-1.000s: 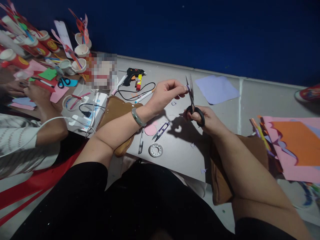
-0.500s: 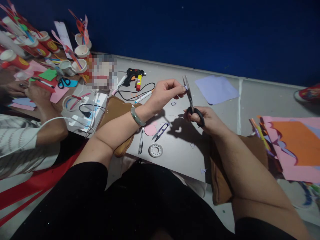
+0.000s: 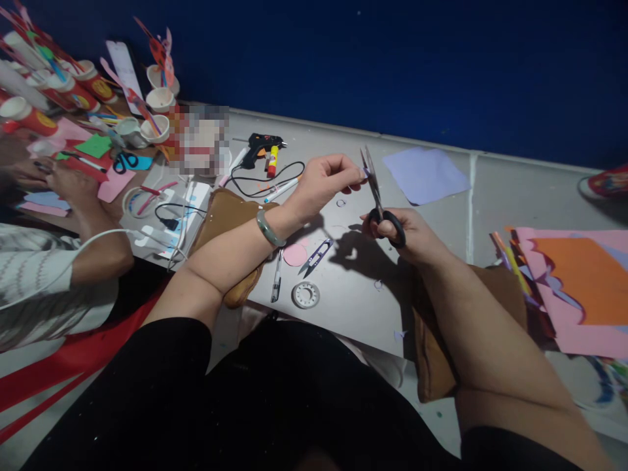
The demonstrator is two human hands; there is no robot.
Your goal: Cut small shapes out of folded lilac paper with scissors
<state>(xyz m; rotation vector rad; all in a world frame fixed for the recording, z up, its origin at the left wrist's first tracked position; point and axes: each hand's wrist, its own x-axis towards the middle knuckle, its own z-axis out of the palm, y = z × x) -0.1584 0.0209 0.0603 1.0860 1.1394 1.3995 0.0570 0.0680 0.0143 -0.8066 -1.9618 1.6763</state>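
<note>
Raised over the white table, my left hand (image 3: 328, 183) pinches a tiny piece of purple paper (image 3: 366, 173) between thumb and fingertips. Black-handled scissors (image 3: 377, 196) are gripped in my right hand (image 3: 409, 232), their blades pointing up and slightly parted beside the paper. Below my hands lie purple thread snips (image 3: 316, 257), a pink paper circle (image 3: 295, 254), a pen (image 3: 277, 278) and a round white disc with holes (image 3: 305, 295). A small purple paper ring (image 3: 341, 203) rests under my left hand; another scrap (image 3: 378, 285) lies nearer me.
A purple sheet (image 3: 426, 175) lies beyond my right hand. At the back are a black glue gun (image 3: 262, 149) with its cord and a glue stick (image 3: 273, 162). Pink and orange paper (image 3: 579, 281) sits right. Leftward, a co-worker's hand (image 3: 73, 182) is among paper cups (image 3: 156, 129) and a power strip (image 3: 184, 229).
The scissors have opened slightly wider, their handles spreading apart in my right hand. My left hand stays almost still with the paper.
</note>
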